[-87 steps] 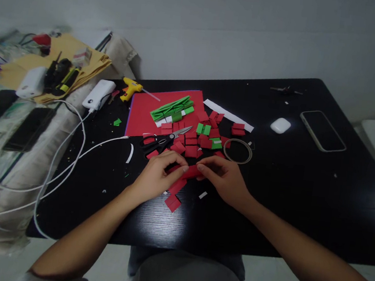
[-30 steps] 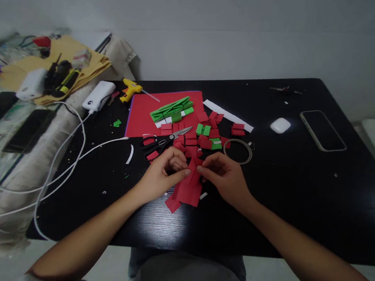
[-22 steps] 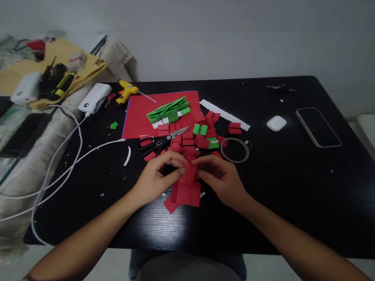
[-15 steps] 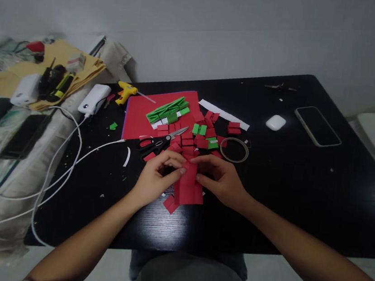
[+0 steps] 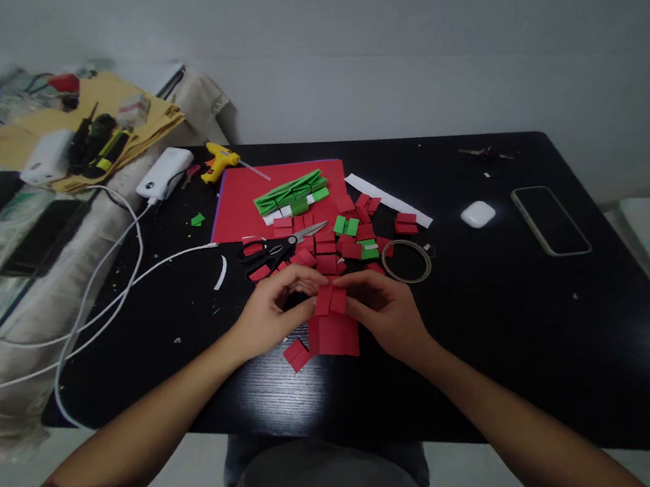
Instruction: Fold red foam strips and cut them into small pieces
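Between my two hands is a small folded piece of red paper with a crease down its middle. My left hand pinches its left edge, and my right hand grips the right edge. Under it, a flat red paper sheet lies on the black table. One loose red folded piece rests just left of that sheet. Beyond my fingers are black-handled scissors with open blades, amid several red folded pieces. Two green folded pieces lie among them.
A roll of tape lies right of the pile. Behind it are a large red sheet, green folded strips and a yellow glue gun. A white earphone case and a phone lie right; white cables run left.
The red paper in my hands now shows a compact folded piece with a centre crease, raised toward me. The flat sheet below has shifted slightly right. My hands stay almost in place.
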Action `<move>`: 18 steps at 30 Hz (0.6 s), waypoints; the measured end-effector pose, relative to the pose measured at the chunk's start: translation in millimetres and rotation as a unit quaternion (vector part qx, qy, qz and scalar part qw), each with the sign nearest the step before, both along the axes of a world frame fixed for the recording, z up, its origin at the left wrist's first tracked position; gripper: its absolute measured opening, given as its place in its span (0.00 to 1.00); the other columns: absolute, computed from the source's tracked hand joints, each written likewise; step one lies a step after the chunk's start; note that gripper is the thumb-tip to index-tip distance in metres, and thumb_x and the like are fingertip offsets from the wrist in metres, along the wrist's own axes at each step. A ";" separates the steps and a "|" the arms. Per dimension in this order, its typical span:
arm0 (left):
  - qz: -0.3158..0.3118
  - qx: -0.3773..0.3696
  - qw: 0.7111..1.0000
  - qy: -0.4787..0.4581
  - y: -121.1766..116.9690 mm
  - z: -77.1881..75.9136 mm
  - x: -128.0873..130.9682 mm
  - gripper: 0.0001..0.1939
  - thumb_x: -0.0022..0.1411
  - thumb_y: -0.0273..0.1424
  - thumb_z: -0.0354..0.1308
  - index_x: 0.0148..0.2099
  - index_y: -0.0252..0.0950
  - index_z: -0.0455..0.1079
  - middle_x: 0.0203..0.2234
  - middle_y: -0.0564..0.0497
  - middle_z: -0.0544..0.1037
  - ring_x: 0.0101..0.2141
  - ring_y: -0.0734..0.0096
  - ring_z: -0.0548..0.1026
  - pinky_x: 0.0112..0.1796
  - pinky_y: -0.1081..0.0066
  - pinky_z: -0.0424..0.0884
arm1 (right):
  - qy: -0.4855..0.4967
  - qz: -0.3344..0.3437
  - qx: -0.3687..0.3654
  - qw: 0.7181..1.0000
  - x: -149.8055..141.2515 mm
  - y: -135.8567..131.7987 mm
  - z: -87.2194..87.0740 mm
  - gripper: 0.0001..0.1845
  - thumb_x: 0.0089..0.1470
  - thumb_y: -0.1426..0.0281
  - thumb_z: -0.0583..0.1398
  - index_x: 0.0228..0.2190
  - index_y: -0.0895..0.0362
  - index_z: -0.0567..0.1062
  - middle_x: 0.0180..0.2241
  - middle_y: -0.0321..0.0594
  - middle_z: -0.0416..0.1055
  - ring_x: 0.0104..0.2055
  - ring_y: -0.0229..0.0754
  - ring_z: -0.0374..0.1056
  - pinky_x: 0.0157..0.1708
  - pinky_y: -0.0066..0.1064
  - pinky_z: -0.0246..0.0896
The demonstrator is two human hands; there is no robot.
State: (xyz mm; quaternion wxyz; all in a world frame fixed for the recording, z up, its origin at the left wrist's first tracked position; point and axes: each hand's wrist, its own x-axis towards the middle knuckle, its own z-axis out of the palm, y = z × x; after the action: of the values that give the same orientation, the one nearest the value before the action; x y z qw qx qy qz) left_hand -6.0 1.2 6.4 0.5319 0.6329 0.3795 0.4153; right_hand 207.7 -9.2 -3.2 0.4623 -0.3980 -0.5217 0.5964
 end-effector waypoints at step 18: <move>0.069 0.094 0.992 0.047 -1.1 -1.1 1.8 0.07 0.60 0.21 0.66 0.38 0.38 0.81 0.34 0.49 0.82 0.37 0.68 0.80 0.40 0.68 0.76 | -0.124 -0.061 0.143 0.980 -1.7 -7.7 -2.4 0.10 0.56 0.74 0.68 0.41 0.52 0.81 0.37 0.37 0.83 0.37 0.41 0.80 0.40 0.30 0.75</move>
State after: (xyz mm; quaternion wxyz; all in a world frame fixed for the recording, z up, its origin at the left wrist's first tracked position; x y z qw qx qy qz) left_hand -4.2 0.1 5.3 0.4220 0.6712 0.4060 0.4544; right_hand 206.0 -16.9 -5.6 0.4819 -0.4299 -0.6293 0.4324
